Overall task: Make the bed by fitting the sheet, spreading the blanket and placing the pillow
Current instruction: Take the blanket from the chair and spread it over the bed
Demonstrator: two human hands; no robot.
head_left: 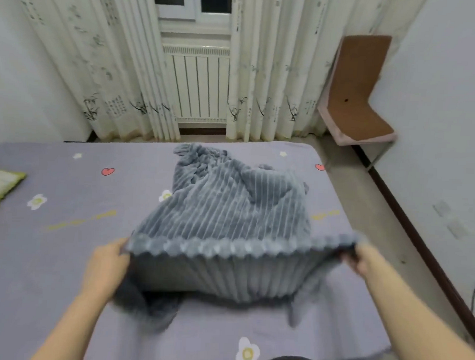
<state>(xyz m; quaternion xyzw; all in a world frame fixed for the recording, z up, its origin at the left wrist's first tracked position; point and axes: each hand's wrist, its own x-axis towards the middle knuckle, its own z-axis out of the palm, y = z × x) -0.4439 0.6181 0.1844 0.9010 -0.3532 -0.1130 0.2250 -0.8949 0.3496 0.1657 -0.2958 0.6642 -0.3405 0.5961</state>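
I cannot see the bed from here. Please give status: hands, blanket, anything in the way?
Both hands, left and right, grip the blanket edge. Blanket bunched, not yet spread, on the sheet. Pillow at left edge, apart.

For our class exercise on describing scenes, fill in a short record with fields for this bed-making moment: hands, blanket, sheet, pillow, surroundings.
left hand: left hand grips the blanket's near edge
right hand: right hand grips the same edge at the other end
blanket: grey ribbed blanket, lifted in front, bunched further back, not yet spread
sheet: purple sheet with flowers and hearts, already on the mattress
pillow: green-edged pillow at the bed's left side
surroundings: curtains, radiator, chair
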